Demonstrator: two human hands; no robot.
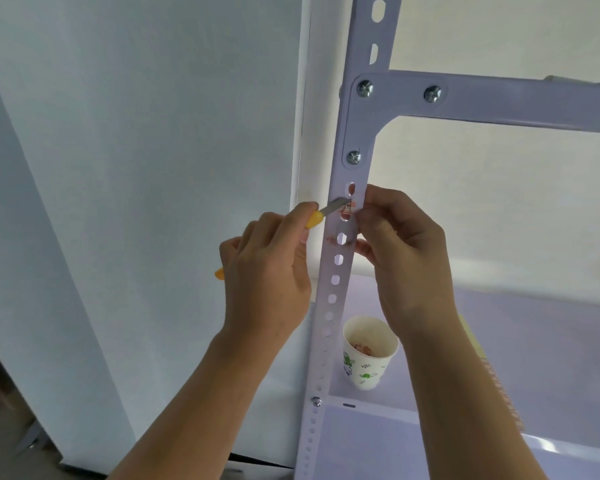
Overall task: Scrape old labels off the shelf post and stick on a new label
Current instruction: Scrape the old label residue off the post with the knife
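A white perforated shelf post [329,306] runs up the middle of the head view. A torn red-and-white old label [347,210] clings to it near a slot, with reddish residue [333,239] just below. My left hand [267,268] grips a yellow-handled utility knife [315,218]; its metal blade tip rests on the label. My right hand [400,251] holds the post's right edge, fingertips pinching at the label's right end.
A paper cup [369,353] with green prints stands on the lower shelf [551,393], holding reddish scraps. A horizontal shelf beam [516,102] is bolted to the post above. White wall lies left. A yellowish strip [478,351] lies behind my right forearm.
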